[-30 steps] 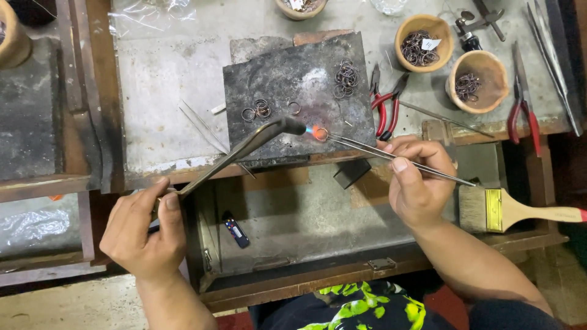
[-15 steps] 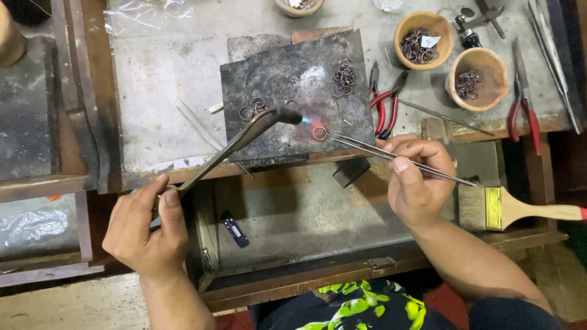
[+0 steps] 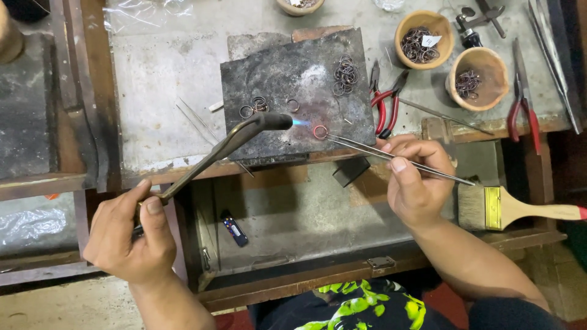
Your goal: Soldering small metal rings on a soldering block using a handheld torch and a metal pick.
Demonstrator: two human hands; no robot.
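Observation:
My left hand (image 3: 129, 235) grips the handle of a long metal torch (image 3: 232, 140) whose nozzle throws a small blue flame rightward. The flame hits a glowing red ring (image 3: 320, 132) lying on a scorched dark soldering block (image 3: 293, 91). My right hand (image 3: 416, 180) pinches long steel tweezers (image 3: 379, 153) whose tips touch that ring. Several small wire rings (image 3: 255, 107) lie left of the nozzle, and a pile of rings (image 3: 345, 75) sits further back on the block.
Two wooden bowls (image 3: 423, 38) (image 3: 478, 76) hold more rings at the back right. Red-handled pliers (image 3: 385, 101) lie beside the block, another pair (image 3: 526, 104) farther right. A paintbrush (image 3: 520, 208) rests on the open drawer's edge; a small lighter (image 3: 235, 228) lies inside the drawer.
The torch nozzle has shifted slightly and its blue flame now plays on the ring. The ring still glows red. The tweezers stay on the ring.

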